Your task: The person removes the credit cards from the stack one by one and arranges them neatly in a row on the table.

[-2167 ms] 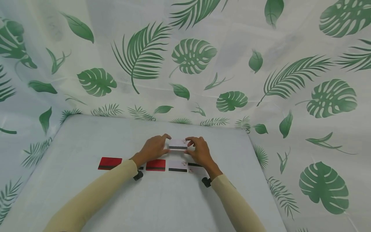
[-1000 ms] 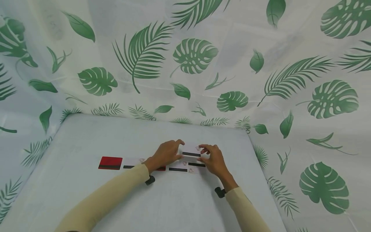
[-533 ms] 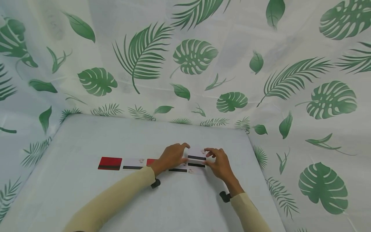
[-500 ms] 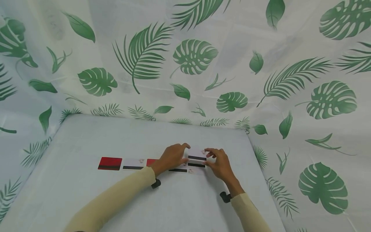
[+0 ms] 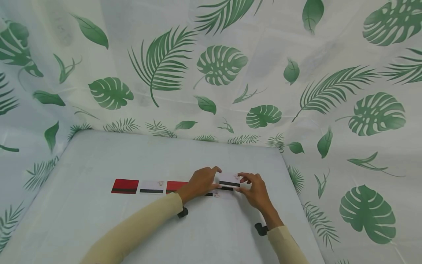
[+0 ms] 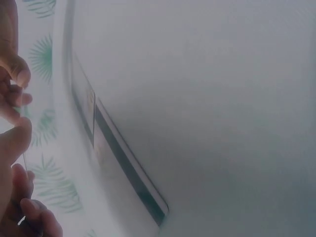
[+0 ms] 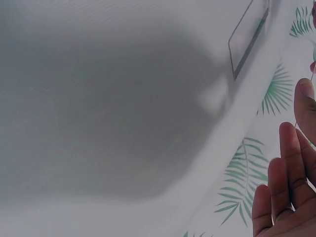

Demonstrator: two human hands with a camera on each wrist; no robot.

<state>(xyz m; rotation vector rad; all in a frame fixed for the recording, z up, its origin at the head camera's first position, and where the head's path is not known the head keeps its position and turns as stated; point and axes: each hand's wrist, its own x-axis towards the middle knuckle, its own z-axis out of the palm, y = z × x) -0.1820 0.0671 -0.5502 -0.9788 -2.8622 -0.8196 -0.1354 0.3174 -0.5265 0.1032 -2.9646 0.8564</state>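
In the head view a white card with a dark magnetic stripe (image 5: 229,178) is held up between both hands. My left hand (image 5: 199,182) pinches its left edge with thumb and fingers, and my right hand (image 5: 255,190) pinches the right edge. Seen edge-on in the left wrist view, the card is only a thin line. Just below it on the table lies another white card (image 5: 225,194), its stripe along the far side. Left of that, a white striped card is mostly hidden by my left hand. In the right wrist view my right hand (image 7: 289,187) shows several extended fingers.
Further left in the row lie a red card (image 5: 125,184), a white card (image 5: 151,185) and a second red card (image 5: 174,185) partly covered by the left wrist. The white-covered table (image 5: 197,234) meets a leaf-printed curtain (image 5: 227,99) at the back and sides.
Both hands have carried the white card from above the middle of the row to the right and slightly nearer. The cards on the table have stayed in place.
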